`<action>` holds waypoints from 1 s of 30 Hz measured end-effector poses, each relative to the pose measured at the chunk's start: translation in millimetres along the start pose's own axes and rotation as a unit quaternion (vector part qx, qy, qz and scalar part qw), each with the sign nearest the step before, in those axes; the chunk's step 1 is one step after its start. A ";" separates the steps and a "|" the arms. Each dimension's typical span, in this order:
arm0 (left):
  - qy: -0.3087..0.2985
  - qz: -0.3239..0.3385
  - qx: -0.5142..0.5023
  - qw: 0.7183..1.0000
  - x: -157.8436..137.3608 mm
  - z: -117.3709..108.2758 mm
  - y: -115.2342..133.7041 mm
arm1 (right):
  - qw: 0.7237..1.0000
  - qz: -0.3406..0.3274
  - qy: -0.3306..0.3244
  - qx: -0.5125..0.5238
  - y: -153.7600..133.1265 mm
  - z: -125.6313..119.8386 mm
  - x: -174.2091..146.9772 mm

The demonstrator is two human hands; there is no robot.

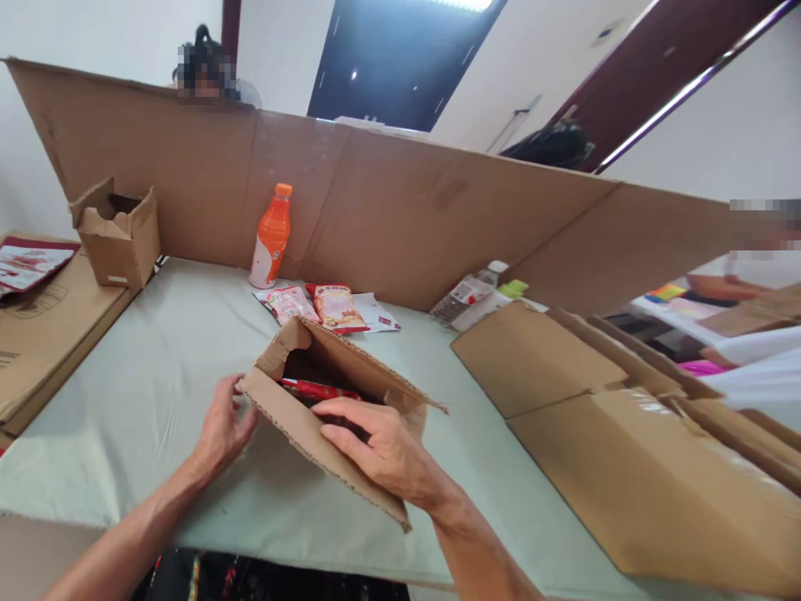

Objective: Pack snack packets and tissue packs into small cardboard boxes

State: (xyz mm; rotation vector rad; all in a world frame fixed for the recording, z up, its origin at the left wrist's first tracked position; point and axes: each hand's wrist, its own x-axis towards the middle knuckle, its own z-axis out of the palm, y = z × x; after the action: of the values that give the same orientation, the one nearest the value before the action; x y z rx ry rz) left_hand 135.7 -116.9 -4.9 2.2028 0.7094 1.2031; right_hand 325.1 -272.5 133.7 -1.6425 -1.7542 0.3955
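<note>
An open cardboard box is tilted above the table, with its mouth facing up and its near flap sloping toward me. My left hand has its fingers curled at the box's left corner, gripping it there. My right hand is bent over the near flap; its thumb lies along the flap edge and the other fingers reach into the mouth, partly hidden. Inside lies a red packet, only its upper edge showing, close to my right fingertips. Beyond the box are a pink snack packet and a red-and-cream snack packet.
An orange drink bottle stands by the cardboard partition. A clear bottle leans at the right, near large folded cardboard boxes. A small open carton stands back left. Other people are partly visible beyond the partition.
</note>
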 end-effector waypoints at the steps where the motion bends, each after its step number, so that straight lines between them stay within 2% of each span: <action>1: 0.003 -0.015 -0.001 1.000 3.3 -2.9 -0.8 | 1.000 0.008 0.014 0.003 4.5 -7.0 -3.7; 4: -0.027 -0.042 -0.018 0.999 14.3 -6.9 3.5 | 0.998 0.029 0.055 0.030 19.2 -29.7 -22.8; 9: -0.087 -0.056 -0.046 0.994 33.8 -1.4 21.8 | 0.986 0.014 0.151 0.063 38.2 -56.3 -61.1; 13: -0.078 -0.066 -0.065 0.993 44.7 -2.1 31.9 | 0.959 0.088 0.264 0.050 51.5 -67.5 -67.0; 15: -0.069 -0.056 -0.063 0.994 42.1 -7.0 37.1 | 0.945 0.122 0.296 0.063 62.9 -73.1 -57.5; 18: -0.069 -0.025 -0.027 0.997 27.5 -17.9 44.5 | 0.940 0.166 0.289 0.074 94.3 -81.8 -31.3; 21: -0.094 -0.002 0.011 0.996 12.4 -27.5 48.5 | 0.930 0.231 0.281 0.051 144.7 -87.1 2.0; 24: -0.119 0.016 0.021 0.993 9.4 -29.3 49.6 | 0.916 0.281 0.287 0.027 203.6 -88.0 34.6; 27: -0.172 0.023 -0.010 0.985 17.5 -24.0 49.7 | 0.898 0.336 0.282 -0.015 256.8 -88.9 62.1; 30: -0.235 0.002 -0.074 0.969 27.6 -17.4 46.8 | 0.882 0.384 0.266 -0.056 299.8 -94.4 85.2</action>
State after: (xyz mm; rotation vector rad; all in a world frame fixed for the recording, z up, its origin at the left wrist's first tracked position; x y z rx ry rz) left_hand 142.6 -129.1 50.4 2.2375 0.4043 0.6642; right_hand 615.7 -166.7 31.6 -2.2305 -0.6857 0.1542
